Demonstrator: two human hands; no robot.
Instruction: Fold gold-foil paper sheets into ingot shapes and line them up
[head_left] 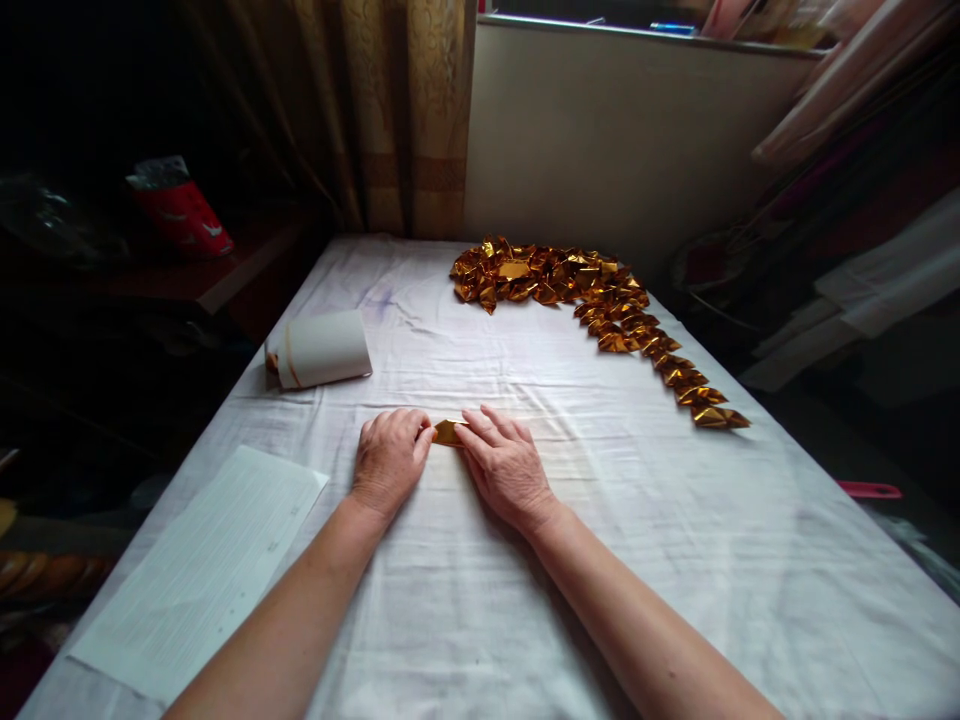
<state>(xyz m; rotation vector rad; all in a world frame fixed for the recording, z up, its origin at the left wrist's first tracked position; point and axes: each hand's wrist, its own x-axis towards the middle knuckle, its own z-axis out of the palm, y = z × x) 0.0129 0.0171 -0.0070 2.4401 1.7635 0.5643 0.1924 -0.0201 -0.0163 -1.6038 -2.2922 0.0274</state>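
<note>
A small folded piece of gold foil paper (448, 433) lies on the white cloth between my two hands. My left hand (391, 455) is closed, its thumb and forefinger pinching the paper's left end. On the other side, my right hand (506, 462) grips the right end, with its forefinger over the paper and its other fingers reaching out beyond it. The right thumb is mostly hidden under the hand. At the far right of the table, many folded gold foil pieces (551, 275) lie heaped, with a curving row (667, 365) trailing towards me.
A white roll (326, 348) with a band round it lies at the left. Nearer me is a printed paper sheet (210, 570). A red container (184, 215) stands on a dark side table. Beyond the white-covered table (420, 350) are a curtain and wall; clothes hang at the right.
</note>
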